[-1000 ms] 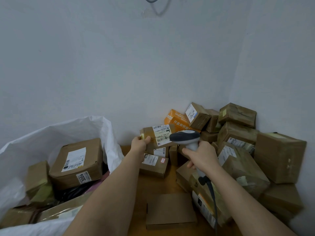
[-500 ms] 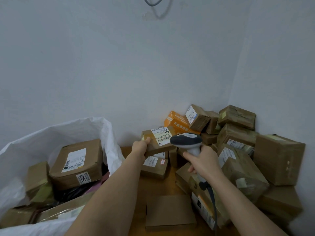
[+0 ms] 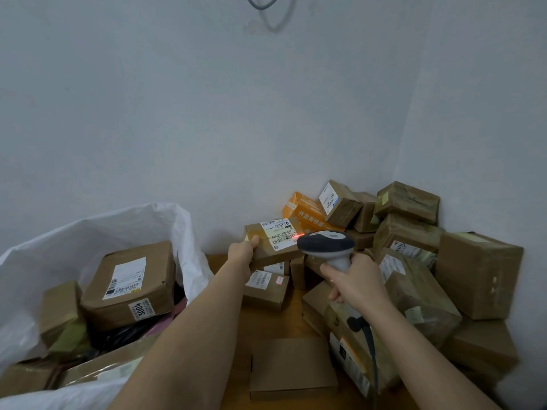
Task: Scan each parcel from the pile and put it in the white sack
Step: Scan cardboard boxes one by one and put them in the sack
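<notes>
The left hand (image 3: 241, 254) grips a small brown parcel (image 3: 272, 242) by its near end, thumb on top and fingers curled underneath, holding it up in front of the pile (image 3: 414, 261) with its label facing the camera. The right hand (image 3: 353, 284) is wrapped around the handle of a corded scanner (image 3: 325, 242), whose head is just beside the parcel; a red line of light falls across the barcode on the label, so the scan appears to be happening now.

The white sack (image 3: 124, 220) stands open to the left and already holds several boxes, the largest with a white label and a "3004" sticker (there may be more beneath; the dark gaps between them are hard to read). So some of the job is done, but much remains: well over a dozen parcels are heaped in the corner on the wooden desk (image 3: 266, 321), with a few lying flat nearer the camera. Once this parcel is read, it has to go left into the sack, and the rest of the pile must follow one by one.
</notes>
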